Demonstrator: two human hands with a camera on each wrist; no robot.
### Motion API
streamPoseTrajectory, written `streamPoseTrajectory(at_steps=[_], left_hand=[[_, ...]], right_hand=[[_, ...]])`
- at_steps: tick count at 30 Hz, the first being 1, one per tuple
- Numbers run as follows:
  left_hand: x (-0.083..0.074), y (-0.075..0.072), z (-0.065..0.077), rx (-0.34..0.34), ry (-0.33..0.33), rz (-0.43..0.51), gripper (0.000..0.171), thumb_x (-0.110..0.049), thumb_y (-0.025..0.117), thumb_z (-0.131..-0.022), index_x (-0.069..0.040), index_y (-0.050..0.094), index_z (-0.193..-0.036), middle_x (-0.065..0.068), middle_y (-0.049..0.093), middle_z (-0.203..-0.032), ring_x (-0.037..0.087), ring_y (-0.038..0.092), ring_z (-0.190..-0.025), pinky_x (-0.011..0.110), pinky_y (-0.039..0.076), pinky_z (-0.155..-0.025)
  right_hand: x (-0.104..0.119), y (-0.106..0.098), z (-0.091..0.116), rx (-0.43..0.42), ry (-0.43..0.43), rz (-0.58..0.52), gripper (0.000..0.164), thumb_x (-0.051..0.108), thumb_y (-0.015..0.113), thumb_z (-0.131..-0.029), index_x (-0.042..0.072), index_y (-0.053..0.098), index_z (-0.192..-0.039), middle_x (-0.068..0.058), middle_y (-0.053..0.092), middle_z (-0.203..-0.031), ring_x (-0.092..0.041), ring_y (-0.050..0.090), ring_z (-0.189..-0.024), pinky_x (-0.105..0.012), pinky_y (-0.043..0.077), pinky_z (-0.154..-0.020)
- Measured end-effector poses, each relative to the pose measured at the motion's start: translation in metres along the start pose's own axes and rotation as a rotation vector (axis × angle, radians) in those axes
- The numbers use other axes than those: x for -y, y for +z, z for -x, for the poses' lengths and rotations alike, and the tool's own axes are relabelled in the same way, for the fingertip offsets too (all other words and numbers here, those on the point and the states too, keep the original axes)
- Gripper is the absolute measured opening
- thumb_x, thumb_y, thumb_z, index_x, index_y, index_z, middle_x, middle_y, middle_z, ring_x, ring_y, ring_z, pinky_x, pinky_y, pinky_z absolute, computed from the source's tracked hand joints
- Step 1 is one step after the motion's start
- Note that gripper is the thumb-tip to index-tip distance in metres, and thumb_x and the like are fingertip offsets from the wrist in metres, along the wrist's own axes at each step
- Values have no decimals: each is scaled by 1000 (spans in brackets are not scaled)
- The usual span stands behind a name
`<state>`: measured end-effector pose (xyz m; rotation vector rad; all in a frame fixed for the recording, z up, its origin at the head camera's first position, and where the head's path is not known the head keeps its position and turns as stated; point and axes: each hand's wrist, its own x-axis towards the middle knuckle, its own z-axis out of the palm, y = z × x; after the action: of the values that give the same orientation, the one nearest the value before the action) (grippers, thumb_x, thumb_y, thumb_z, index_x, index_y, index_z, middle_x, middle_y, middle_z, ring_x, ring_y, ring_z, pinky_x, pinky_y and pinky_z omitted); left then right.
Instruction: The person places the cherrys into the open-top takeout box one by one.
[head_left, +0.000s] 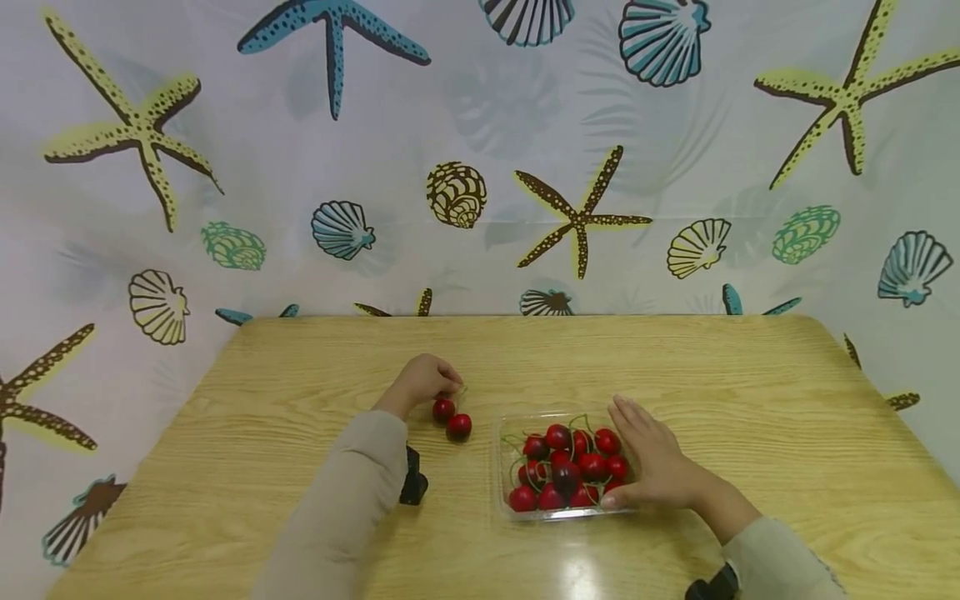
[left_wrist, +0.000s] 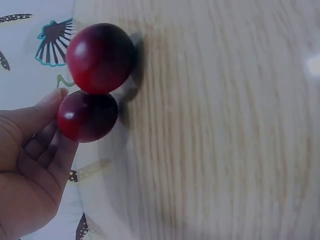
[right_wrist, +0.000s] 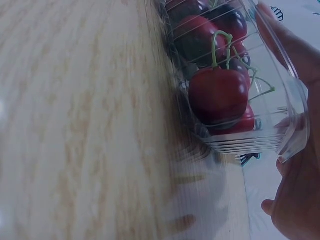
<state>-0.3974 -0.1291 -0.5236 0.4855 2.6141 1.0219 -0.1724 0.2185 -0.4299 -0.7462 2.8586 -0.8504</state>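
Observation:
My left hand [head_left: 426, 383] is at two dark red cherries left of the container. Its thumb and fingers pinch at the edge of the smaller-looking cherry [left_wrist: 87, 116], by a green stem [left_wrist: 64, 80]. The other cherry [left_wrist: 101, 58] lies right against it. My right hand [head_left: 660, 462] holds the right end of a clear plastic container [head_left: 504, 479], the thumb at the near corner and long fingers by the far corner. Heaped cherries [head_left: 566, 477] with green stems fill the container. In the right wrist view, the hand [right_wrist: 300, 195] is along the container's wall [right_wrist: 250, 145].
Everything stands on a light wood-grain table [head_left: 300, 367]. Behind it and at both sides hangs a white cloth [head_left: 405, 125] printed with starfish and shells. A black strap device [head_left: 413, 477] sits at my left wrist.

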Motion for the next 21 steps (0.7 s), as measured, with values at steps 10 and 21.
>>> streamPoseTrajectory(at_steps=[10, 21], left_hand=[[-121, -36, 93, -75, -105, 220, 19, -4, 54, -84, 7, 60, -99, 15, 60, -89, 23, 59, -80, 29, 49, -69], [-135, -38, 107, -151, -120, 348, 20, -14, 54, -86, -1, 60, -100, 11, 59, -98, 21, 57, -90, 34, 45, -80]], right_hand=[[-1, 0, 0, 6, 14, 2, 111, 55, 69, -59, -5, 13, -135, -20, 6, -141, -36, 1, -126, -63, 7, -91], [1, 0, 0, 7, 8, 0, 112, 54, 70, -58, -6, 14, -134, -21, 7, -140, -36, 1, -127, -63, 7, -91]])
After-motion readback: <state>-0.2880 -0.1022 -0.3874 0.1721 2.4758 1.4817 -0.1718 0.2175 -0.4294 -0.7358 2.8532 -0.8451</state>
